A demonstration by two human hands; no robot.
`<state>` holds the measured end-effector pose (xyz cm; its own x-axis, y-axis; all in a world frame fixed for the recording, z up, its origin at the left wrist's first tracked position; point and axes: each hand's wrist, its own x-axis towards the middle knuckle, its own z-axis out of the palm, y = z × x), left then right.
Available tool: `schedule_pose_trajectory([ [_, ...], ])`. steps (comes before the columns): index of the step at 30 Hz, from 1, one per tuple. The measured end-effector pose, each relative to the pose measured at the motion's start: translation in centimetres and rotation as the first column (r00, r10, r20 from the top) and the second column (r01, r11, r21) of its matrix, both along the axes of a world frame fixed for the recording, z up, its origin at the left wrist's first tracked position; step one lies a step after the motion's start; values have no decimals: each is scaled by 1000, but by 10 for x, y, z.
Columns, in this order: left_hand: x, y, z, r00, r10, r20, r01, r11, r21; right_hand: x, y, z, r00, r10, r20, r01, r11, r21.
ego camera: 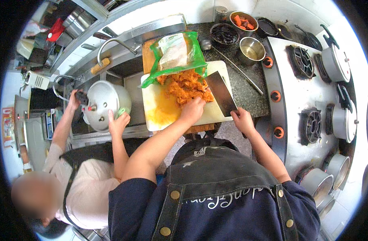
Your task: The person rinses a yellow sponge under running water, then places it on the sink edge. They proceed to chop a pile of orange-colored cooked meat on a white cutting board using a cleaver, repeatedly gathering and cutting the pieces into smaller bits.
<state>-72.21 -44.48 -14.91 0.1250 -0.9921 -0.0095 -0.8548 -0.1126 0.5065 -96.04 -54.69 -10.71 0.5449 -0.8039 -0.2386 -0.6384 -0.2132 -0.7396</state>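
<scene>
My right hand (243, 121) grips the handle of a Chinese cleaver (221, 93). Its broad dark blade lies over the right side of a white cutting board (226, 67), beside a heap of orange, sauce-coated food that looks like marinated meat (187, 87). Curled fingers of my left hand (192, 111) touch the front of this heap; whether they grip a piece is hidden. Behind the heap, a green and clear plastic bag (179, 51) has its mouth towards the food. Yellow-orange liquid (163, 108) is spread over the board's left part.
On the left, a co-worker holds a pressure cooker (104, 102) over the sink (134, 90) with a green cloth. A long-handled ladle (238, 70) and metal bowls (252, 51) occupy the granite counter. Gas burners (311, 126) and pressure cookers (336, 64) stand at right.
</scene>
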Motion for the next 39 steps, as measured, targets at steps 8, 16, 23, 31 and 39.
schedule_pose_trajectory([
  [8, 26, 4, 12, 783, 582, -220, -616, 775, -142, -6, 1, -5, 995, -56, 85, 55, 998, 13],
  [16, 25, -17, -23, 781, 605, -153, -610, 686, -398, -16, 46, 7, 984, -158, 85, 163, 985, -58],
  [23, 142, -14, -35, 821, 512, -253, -462, 856, 234, -13, 83, 34, 947, 239, -213, -257, 964, -62],
  [31, 147, -26, -16, 765, 533, -361, -422, 839, 345, 59, 114, 16, 884, 354, -306, -358, 933, 44],
  [39, 147, 26, -11, 376, 574, -727, -630, 734, 254, 69, 76, 17, 916, 215, -338, -243, 969, -43],
])
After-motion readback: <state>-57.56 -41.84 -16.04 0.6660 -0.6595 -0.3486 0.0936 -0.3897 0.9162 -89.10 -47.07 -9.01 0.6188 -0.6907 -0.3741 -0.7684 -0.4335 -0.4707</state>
